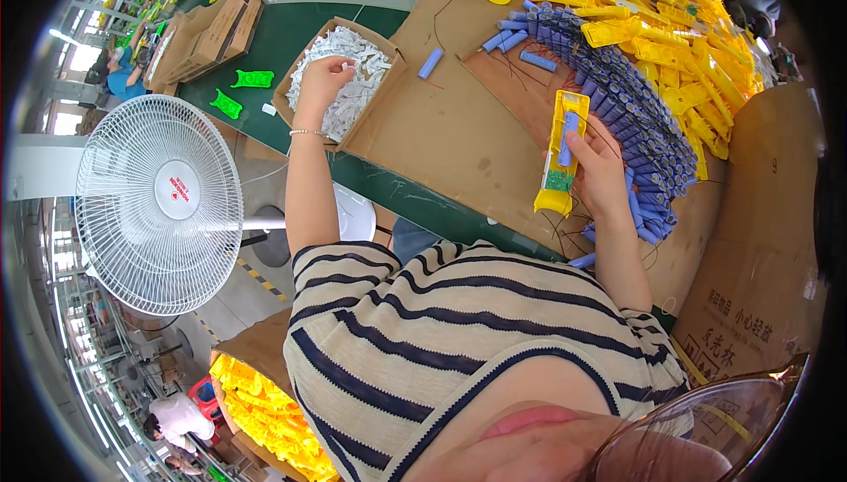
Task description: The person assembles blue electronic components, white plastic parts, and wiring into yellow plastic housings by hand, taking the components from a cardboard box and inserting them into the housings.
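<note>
My left hand is over a cardboard box full of small white pieces. Its thumb and fingers are pinched together, with a small white piece at their tips. In my right hand is a long yellow plastic casing, its open side up. A blue cylindrical battery lies inside it under my thumb, and a green circuit board sits at the casing's near end. Thin wires hang around that end.
Many blue batteries with wires are stacked on cardboard at the right, beside a heap of yellow casings. A single battery lies mid-table. Two green plastic parts lie left of the box. A white fan stands at left.
</note>
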